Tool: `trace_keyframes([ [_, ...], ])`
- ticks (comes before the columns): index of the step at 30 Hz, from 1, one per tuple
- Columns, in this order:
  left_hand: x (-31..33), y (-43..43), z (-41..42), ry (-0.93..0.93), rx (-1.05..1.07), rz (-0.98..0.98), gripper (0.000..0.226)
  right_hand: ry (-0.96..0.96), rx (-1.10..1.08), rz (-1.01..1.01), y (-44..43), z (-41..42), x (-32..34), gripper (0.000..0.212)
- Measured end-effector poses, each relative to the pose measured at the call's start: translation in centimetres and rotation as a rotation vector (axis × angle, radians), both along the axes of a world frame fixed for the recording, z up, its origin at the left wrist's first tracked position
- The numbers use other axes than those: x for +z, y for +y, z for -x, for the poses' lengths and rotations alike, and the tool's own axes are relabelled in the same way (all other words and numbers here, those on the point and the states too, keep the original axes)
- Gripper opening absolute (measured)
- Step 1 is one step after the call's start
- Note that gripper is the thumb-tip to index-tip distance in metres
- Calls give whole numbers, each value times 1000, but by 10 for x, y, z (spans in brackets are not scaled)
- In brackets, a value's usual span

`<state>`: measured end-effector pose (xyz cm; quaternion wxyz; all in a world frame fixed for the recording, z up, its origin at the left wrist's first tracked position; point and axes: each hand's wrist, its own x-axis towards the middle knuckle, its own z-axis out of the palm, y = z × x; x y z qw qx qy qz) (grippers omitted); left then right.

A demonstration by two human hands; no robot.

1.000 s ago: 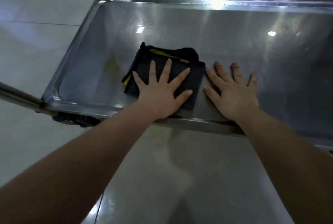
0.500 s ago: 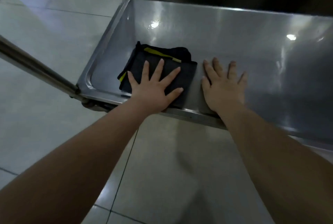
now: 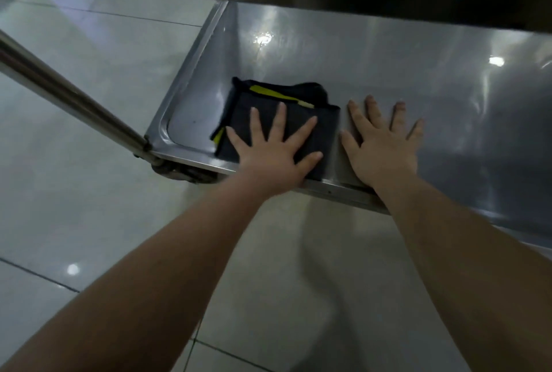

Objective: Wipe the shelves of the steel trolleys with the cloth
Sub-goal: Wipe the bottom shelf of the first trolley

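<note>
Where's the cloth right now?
Head view: the dark cloth lies on the steel shelf near its left end, flat under the left hand, just left of the right hand.

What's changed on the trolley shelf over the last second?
The left hand, flat on the black cloth, slid it left toward the end of the shelf. The right hand followed, flat on bare steel. Most of that came early. Nothing was taken hold of or let go; both hands stay spread and pressing.
</note>
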<state>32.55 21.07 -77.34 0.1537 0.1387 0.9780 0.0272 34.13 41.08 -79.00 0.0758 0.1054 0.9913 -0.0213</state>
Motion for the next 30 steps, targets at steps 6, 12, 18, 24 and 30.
trace_keyframes([
  [6,6,-32,3,-23,11,8,75,-15,10,49,4,-1,5,64],
  [12,12,-107,34,-66,223,89,72,12,7,44,5,-1,1,65],
  [18,6,-28,0,-41,124,65,72,-62,40,47,9,3,2,64],
  [24,7,-12,-7,-46,91,28,75,-123,79,55,71,-31,13,63],
  [30,10,-4,-4,-54,174,70,76,-68,-20,10,76,-61,14,61],
])
